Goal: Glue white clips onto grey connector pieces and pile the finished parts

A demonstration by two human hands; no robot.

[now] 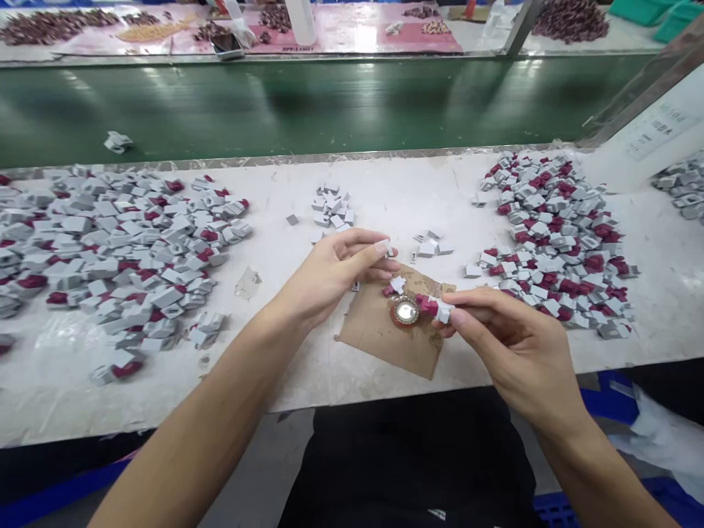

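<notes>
My left hand pinches a small grey piece between thumb and fingertips, above the top edge of a brown cardboard sheet. Between thumb and index finger, my right hand grips a grey and maroon part, its maroon end pointing left. On the cardboard is a small round metal dish with a shiny centre. Another grey and maroon part lies at the dish's upper left edge. Small grey pieces are heaped beyond my left hand, and a few more lie beyond the cardboard.
A wide pile of grey and maroon parts covers the left of the table; another pile is at the right. A white bottle stands behind the right pile. A green conveyor belt crosses behind, carrying one grey part.
</notes>
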